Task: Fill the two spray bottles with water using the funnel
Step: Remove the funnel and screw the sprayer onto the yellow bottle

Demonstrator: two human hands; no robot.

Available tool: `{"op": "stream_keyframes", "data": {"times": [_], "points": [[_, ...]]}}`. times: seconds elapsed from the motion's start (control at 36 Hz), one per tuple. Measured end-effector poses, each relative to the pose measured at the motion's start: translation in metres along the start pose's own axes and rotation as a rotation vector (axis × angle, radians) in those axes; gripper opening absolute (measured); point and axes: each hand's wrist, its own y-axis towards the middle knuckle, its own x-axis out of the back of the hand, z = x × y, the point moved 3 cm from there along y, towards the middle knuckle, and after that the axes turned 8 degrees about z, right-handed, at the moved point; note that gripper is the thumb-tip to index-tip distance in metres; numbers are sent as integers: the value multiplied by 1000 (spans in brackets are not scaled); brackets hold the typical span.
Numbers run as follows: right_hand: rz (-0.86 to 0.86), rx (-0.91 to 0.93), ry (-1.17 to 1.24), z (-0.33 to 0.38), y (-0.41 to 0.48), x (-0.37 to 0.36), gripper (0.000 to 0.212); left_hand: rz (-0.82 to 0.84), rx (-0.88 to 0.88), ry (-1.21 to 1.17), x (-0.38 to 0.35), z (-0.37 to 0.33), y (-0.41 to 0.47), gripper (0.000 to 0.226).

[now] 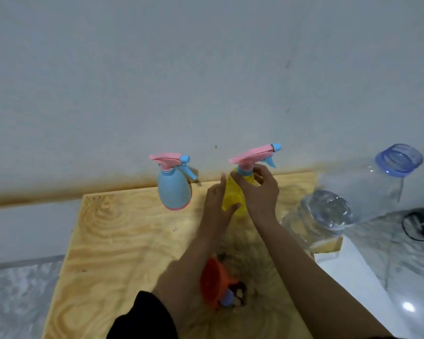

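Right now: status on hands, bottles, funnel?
Left hand steadying yellow spray bottle, right hand at its collar, head on. Blue spray bottle capped, untouched. Orange funnel lying unused. Nothing blocking.

Grained plywood table (123,231), clear plastic jug (367,189)

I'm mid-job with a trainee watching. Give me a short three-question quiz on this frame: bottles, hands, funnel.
1. True or false: the blue spray bottle has its sprayer head removed.
2. Which hand is at the collar of the yellow spray bottle? A) left hand B) right hand
3. Where does the orange funnel lie relative to the bottles?

Key
1. False: the pink head is on.
2. B; the left hand steadies the body.
3. On the wooden table, nearer the person, between the forearms.
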Motion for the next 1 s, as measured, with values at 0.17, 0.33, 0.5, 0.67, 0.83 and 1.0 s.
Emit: {"op": "stream_keyframes", "data": {"times": [0.17, 0.33, 0.5, 0.67, 0.83, 1.0], "points": [[-15, -25, -6, -15, 18, -14, 33, 30, 11, -72, 4, 11, 22, 70], [25, 7, -33, -16, 27, -18, 37, 95, -11, -95, 12, 15, 34, 75], [37, 44, -100, -17, 26, -15, 43, 46, -48, -49, 11, 21, 35, 69], [37, 67, -164, -21, 24, -17, 47, -43, 14, -95, 7, 21, 28, 70], [39, 89, -202, -19, 24, -16, 47, -113, 82, -104, 3, 19, 25, 68], [80, 56, -207, -15, 22, -18, 47, -106, 87, -48, 3, 13, 24, 56]]}}
